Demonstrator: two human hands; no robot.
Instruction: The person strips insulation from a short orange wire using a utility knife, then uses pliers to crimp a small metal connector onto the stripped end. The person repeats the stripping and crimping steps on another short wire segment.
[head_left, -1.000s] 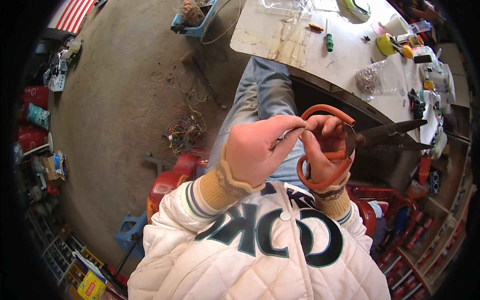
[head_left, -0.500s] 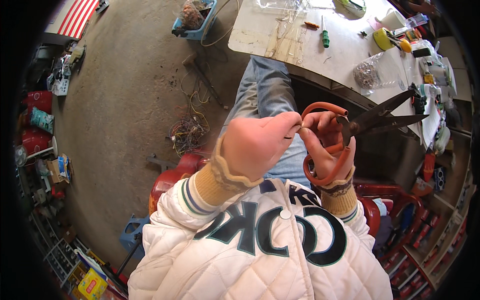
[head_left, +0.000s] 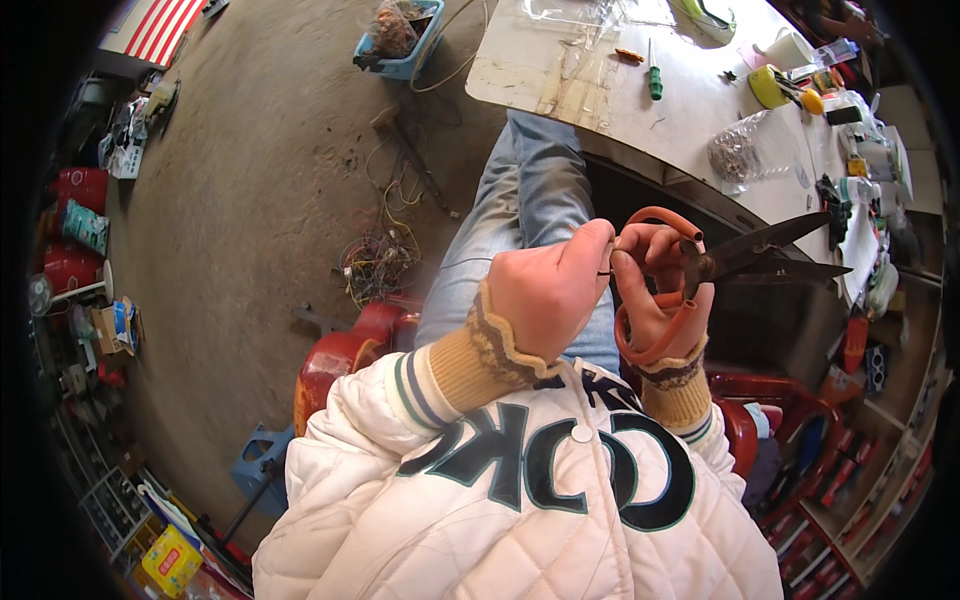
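My left hand [head_left: 555, 285] pinches a small thin dark piece at its fingertips [head_left: 604, 271], too tiny to identify, right against my right hand [head_left: 655, 290]. My right fingers are wrapped round large dark-bladed scissors [head_left: 750, 260] with orange handles [head_left: 665, 217], while its thumb and finger meet the left fingertips. The blades point right, slightly apart. Both hands are above my jeans [head_left: 515, 210]. Beyond them on the white table [head_left: 500, 70] lie a green screwdriver [head_left: 655, 82], a small orange tool [head_left: 628, 56] and a plastic bag of small bits [head_left: 735, 155].
A red chair [head_left: 330, 370] is under me. On the floor lie tangled wires [head_left: 375, 265], a long dark tool [head_left: 410, 155] and a blue basket [head_left: 375, 60] of scrap. A blue stool [head_left: 255, 460] stands lower left; shelving [head_left: 880, 450] runs along the right, clutter along the left.
My left hand has turned and shifted right, its fingertips now more upright. The scissors tilted upward, then came partly back down, still in my right hand.
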